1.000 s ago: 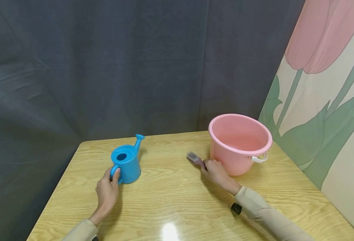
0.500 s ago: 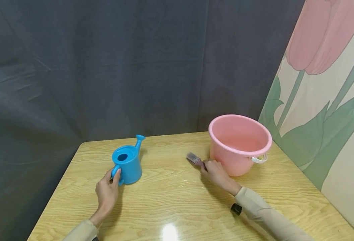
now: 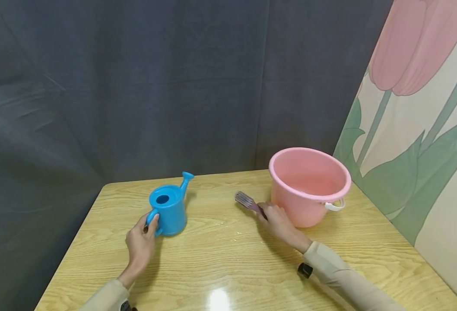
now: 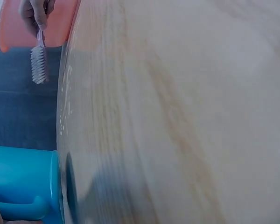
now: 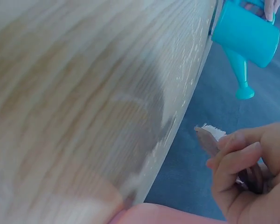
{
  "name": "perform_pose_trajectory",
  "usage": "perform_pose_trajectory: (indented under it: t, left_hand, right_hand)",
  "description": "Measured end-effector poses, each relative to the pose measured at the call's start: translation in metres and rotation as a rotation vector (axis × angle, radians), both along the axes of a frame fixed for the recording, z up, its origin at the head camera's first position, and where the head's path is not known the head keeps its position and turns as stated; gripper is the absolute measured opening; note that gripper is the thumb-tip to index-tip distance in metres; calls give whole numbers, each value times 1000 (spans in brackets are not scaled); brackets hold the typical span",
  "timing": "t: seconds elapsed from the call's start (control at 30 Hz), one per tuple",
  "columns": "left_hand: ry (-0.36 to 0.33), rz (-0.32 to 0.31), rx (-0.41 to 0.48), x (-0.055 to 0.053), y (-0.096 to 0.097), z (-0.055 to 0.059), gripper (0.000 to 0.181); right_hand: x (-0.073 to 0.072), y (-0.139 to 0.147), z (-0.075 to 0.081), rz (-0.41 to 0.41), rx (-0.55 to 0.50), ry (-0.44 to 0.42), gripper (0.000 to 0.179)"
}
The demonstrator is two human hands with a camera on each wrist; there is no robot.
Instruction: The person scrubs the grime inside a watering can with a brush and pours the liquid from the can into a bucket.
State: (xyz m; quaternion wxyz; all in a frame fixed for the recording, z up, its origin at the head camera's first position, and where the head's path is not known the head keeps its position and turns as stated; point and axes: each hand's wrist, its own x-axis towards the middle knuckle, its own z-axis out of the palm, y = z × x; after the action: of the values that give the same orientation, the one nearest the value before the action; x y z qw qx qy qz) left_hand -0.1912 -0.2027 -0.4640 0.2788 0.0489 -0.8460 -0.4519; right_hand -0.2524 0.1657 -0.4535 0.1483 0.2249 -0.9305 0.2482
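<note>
A blue watering can stands nearly upright at the left of the table, its spout pointing back and right. My left hand grips its handle from the near side. In the left wrist view the can shows close by, with a dark shadow beside its base. My right hand holds a brush by its purplish handle, just left of the pink bucket. The brush head points left, its pale bristles facing the can's side in the left wrist view. Fingers of the right hand wrap the handle in the right wrist view.
The wooden table carries small water drops between can and brush. The bucket has a white handle and some liquid inside. A dark curtain hangs behind, and a tulip-painted wall borders the right.
The left hand has moved the watering can slightly to the right. The right hand has raised the brush head a little and shifted it left. The bucket stays in place.
</note>
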Motion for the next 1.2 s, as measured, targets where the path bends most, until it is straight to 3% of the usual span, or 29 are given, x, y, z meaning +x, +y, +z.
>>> perform_pose_trajectory:
  t: [0.4,1.2]
  left_hand:
    - [43,9,11,-8,7,5,27]
    - [103,-90,22,-17,36,8,24]
  right_hand:
    - [0,-2,8,15,-14,-41,21]
    - [5,1,10,13,-54,-35,21]
